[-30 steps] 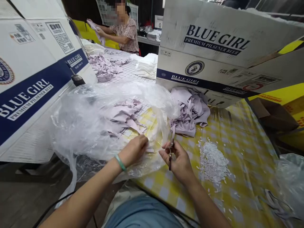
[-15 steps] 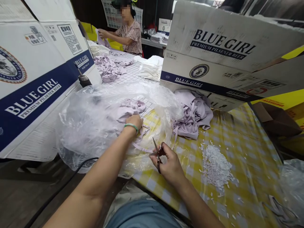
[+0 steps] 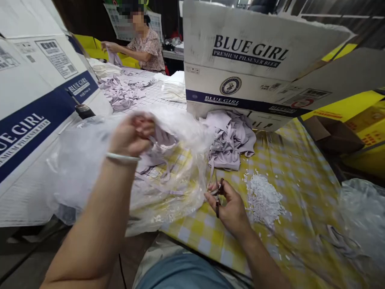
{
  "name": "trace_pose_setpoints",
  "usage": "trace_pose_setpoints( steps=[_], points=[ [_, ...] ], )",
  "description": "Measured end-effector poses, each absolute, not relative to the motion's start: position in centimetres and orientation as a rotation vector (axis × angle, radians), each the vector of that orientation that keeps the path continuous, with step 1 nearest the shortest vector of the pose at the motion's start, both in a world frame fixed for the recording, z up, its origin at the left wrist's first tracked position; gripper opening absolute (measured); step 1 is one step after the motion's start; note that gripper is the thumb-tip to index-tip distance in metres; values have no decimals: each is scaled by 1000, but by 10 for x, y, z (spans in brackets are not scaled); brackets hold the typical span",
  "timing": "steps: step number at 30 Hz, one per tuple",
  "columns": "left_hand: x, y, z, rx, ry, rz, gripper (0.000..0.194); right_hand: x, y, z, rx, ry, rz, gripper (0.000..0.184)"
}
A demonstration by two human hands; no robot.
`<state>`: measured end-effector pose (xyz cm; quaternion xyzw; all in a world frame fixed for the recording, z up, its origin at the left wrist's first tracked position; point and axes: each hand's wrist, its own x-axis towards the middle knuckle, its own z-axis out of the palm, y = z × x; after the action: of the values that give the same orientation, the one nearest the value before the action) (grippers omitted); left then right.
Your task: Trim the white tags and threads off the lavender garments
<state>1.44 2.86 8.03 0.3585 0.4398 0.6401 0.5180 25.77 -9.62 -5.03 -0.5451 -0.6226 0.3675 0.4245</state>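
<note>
Two loose heaps of lilac cloth are lying within this person's reach: one heap (image 3: pixel 152 159) is showing amid the crumpled clear plastic (image 3: pixel 81 160), and a bulkier heap (image 3: pixel 231 138) is resting just in front of the right-hand carton (image 3: pixel 264 52). The right hand (image 3: pixel 233 208) is grasping a pair of scissors (image 3: pixel 217 206), its fingers wrapping around the handles, and it is hovering over the edge of the plastic, near the bulkier heap. The left hand (image 3: pixel 132 134) is hanging above the plastic with its fingers curling in; it is blurring, and I am not managing to tell whether it is gripping cloth, plastic or nothing.

As for progress, I am judging the work to be partway along. A spread of small pale bits (image 3: pixel 264 198) is covering part of the yellow checked surface (image 3: pixel 300 172) beside the right hand, and it is suggesting plenty of snipping done. Cloth is lying on both sides of the plastic's edge, so some handling is probably remaining, but nothing is telling me for certain which heap is finished. Farther off, more lilac pieces (image 3: pixel 122 90) are lying in a tangle, and a co-worker (image 3: pixel 150 46) is holding up another.
</note>
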Motion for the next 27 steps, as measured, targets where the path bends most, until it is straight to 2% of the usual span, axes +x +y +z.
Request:
trace_pose_setpoints(
  steps=[2,4,7,10,13,17,19,24,27],
  points=[
    [14,17,115,895,739,1618,42,268,-100,-51,-1365,-1532,885,19],
    [18,9,126,930,667,1680,43,277,-105,-51,-1376,-1509,856,18],
    [32,-10,90,858,879,1557,33,289,-116,-54,-1385,-1485,831,15],
    [50,-48,30,769,991,1207,18,298,-129,-61,-1413,-1442,837,15],
    [68,-92,-6,650,949,936,23,299,-140,-66,-1398,-1371,908,19],
    [91,-115,-2,675,803,760,18,288,-142,-56,-1199,-1432,971,34],
    [99,-115,4,734,755,684,23,284,-137,-47,-1130,-1480,921,40],
    [106,-111,5,896,759,545,26,289,-121,-39,-1043,-1554,943,26],
    [101,-113,2,924,757,495,27,288,-116,-46,-1005,-1571,1070,26]
  ],
)
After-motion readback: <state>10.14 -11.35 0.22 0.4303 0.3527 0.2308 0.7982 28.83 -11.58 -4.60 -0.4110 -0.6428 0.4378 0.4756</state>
